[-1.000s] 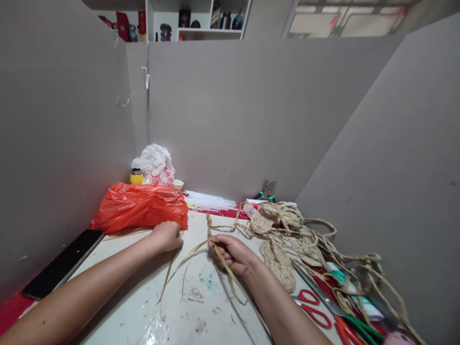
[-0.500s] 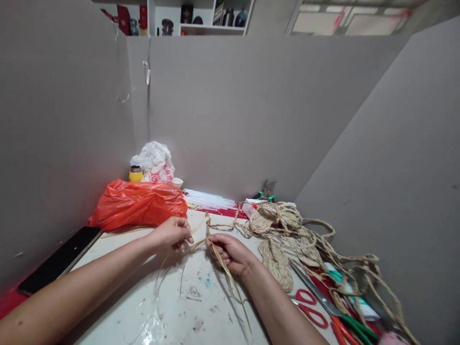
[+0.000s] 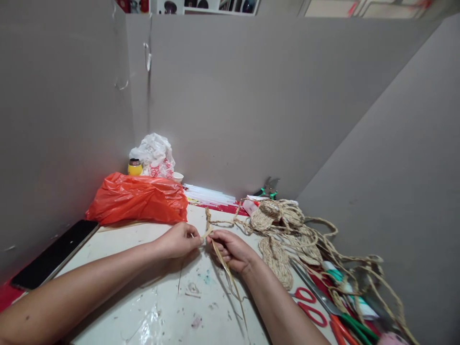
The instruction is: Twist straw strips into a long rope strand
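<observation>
My left hand (image 3: 178, 240) and my right hand (image 3: 231, 248) meet over the stained white table top (image 3: 143, 306). Both pinch thin straw strands (image 3: 225, 268) at the end of a braided straw cord (image 3: 209, 219). Fingers of each hand are closed on the strands. The loose strand ends trail toward me under my right wrist. The cord runs back to a pile of woven straw pieces and braid (image 3: 283, 230) to the right.
An orange plastic bag (image 3: 136, 197) lies at the back left, with a white bag (image 3: 154, 154), a yellow jar (image 3: 134, 166) and a small cup behind. A dark phone (image 3: 53, 251) lies at the left. Red scissors (image 3: 313, 307), green pliers (image 3: 268, 188) and tubes sit at the right. Grey partitions enclose the table.
My left hand has come from beside the orange bag over to my right hand and closed on the straw strands. The camera has tipped down slightly.
</observation>
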The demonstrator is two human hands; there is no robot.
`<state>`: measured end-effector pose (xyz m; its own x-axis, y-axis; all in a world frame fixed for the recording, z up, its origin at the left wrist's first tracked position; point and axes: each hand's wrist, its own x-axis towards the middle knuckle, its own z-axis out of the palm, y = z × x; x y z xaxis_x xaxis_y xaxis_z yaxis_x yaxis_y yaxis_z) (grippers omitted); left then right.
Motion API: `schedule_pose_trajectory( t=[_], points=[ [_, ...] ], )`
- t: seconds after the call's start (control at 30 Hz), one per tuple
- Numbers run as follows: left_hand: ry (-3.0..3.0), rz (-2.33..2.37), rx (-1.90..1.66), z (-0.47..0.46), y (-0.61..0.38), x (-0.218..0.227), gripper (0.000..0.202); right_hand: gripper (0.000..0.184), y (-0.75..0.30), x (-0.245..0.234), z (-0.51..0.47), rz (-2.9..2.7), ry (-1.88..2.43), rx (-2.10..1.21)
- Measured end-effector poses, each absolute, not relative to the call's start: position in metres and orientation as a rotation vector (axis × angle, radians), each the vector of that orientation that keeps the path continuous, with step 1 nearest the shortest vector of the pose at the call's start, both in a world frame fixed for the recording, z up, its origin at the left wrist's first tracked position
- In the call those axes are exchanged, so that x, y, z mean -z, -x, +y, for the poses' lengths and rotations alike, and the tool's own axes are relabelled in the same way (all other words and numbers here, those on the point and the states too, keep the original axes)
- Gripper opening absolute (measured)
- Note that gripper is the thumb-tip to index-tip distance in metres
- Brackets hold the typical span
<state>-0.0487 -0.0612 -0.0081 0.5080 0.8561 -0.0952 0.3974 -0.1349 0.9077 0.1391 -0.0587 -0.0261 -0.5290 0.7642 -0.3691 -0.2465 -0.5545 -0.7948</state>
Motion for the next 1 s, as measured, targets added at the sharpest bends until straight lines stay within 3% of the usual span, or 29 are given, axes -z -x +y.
schedule_pose_trajectory(
  t=[0.13,0.33,0.7,0.9,1.0],
  points=[
    [-1.758,1.045,-0.569,-0.058,0.05,0.003,0.017,0.017,-0.139,0.028,-0.058,-0.939,0.958,-2.104],
    [-1.952,1.048,-0.248,-0.056,0.071,-0.014,0.012,0.016,-0.14,0.029,-0.056,-0.935,0.938,-2.134],
    [-1.865,1.166,-0.814,-0.046,0.042,0.01,0.015,0.018,-0.141,0.028,-0.057,-0.948,0.931,-2.124],
    [-1.247,0.89,-0.64,-0.044,0.029,0.011,0.024,0.02,-0.141,0.028,-0.057,-1.047,0.947,-2.098],
    [-1.256,0.925,-0.562,-0.043,0.032,0.007,0.024,0.02,-0.141,0.026,-0.059,-1.093,0.979,-2.084]
  ],
)
